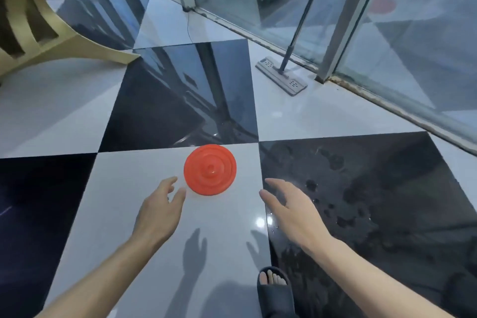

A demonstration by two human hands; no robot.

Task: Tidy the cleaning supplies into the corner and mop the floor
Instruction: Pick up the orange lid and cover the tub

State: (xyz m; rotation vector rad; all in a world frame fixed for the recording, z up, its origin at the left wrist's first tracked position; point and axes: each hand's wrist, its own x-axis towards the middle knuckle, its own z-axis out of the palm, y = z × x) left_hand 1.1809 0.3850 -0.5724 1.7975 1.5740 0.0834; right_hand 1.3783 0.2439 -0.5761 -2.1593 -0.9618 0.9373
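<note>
You'll find no readable text, label, brand or number anywhere here: the orange lid (210, 169) and the mop head (281, 75) show no lettering you can read

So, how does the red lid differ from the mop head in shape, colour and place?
The red lid is round with raised rings; the mop head is a flat grey rectangle. The lid lies loose on a white tile between the left hand and the right hand; the mop head sits farther off by the glass wall, with a dark handle rising from it. Both rest on the floor.
</note>
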